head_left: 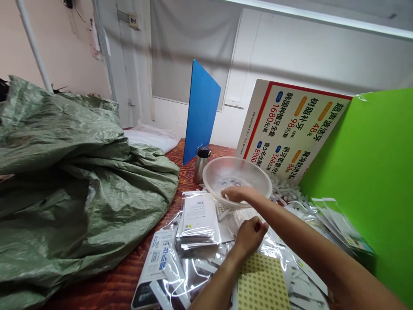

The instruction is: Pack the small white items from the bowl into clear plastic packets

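Note:
My right hand [237,193] reaches into a translucent plastic basin [267,183], its fingers bent together low over the near left side. A small pale spot shows at the fingertips, too small to name. Several small bits lie on the basin's floor. Nearer to me, my left hand [251,234] is curled into a fist above clear plastic packets; what it holds, if anything, is hidden. Below that wrist lies a yellow sheet with rows of round dots [263,282]. To the left of my left hand is a stack of white cards in clear sleeves [198,219].
A steel flask [201,165] stands beside the basin, near an upright blue board [203,107]. A printed sign [284,125] and a green panel [371,172] border the right. Green sheeting [97,206] covers the left. A white box [156,254] lies in front.

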Demonstrator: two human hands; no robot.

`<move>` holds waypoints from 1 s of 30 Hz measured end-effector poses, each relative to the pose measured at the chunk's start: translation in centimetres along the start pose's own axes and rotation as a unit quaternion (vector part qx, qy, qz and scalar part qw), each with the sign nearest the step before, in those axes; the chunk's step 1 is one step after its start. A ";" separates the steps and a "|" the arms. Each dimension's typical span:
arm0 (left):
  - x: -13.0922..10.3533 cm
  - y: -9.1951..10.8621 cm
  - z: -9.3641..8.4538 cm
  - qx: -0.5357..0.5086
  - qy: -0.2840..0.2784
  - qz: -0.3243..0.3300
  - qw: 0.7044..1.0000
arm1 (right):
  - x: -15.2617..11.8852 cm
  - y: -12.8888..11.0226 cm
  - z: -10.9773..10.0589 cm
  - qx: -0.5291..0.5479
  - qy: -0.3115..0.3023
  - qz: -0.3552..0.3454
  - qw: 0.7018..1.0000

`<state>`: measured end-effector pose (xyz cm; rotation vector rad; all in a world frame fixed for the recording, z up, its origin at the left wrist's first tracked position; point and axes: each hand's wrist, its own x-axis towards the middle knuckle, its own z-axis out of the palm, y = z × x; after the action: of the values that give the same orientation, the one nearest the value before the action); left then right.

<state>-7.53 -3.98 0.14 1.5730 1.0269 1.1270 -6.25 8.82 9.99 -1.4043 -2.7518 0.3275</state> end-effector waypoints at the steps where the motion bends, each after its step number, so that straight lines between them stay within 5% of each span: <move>1: 0.0 0.0 0.0 -0.003 0.003 0.009 1.000 | -0.3 0.2 -0.9 0.003 0.001 0.007 1.000; 3: -0.1 0.2 0.0 -0.012 0.007 0.022 1.000 | -1.2 1.2 -3.3 0.022 0.034 0.019 0.999; 5: -0.1 0.3 0.0 -0.020 0.011 0.024 0.999 | -2.9 3.1 -5.9 0.058 0.162 0.033 0.985; 8: 0.0 0.4 0.0 -0.021 0.015 0.020 0.999 | -6.6 7.2 -8.5 0.093 0.397 0.095 0.908; 10: 0.1 0.3 0.0 -0.018 0.012 0.022 1.000 | -9.3 10.1 -8.5 0.095 0.485 0.180 0.850; 12: 0.2 0.2 0.1 -0.015 0.007 0.027 1.000 | -11.6 12.5 -7.0 0.070 0.446 0.259 0.854; 14: 0.2 0.1 0.0 -0.014 0.004 0.030 0.999 | -13.1 14.0 -4.3 0.035 0.318 0.282 0.904; 17: 0.2 0.2 0.0 -0.016 -0.002 0.028 0.999 | -13.8 14.5 0.4 0.017 0.172 0.233 0.957; 21: 0.2 0.4 -0.1 -0.022 -0.012 0.021 0.999 | -13.1 13.7 4.5 -0.018 0.111 0.211 0.971; 30: 0.2 0.2 -0.1 -0.026 -0.020 0.009 0.999 | -14.5 13.2 3.7 -0.079 0.083 0.252 0.961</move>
<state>-7.58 -3.87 0.43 1.5601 0.9514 1.1204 12.38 3.99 4.65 -2.0613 -2.2946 -0.0051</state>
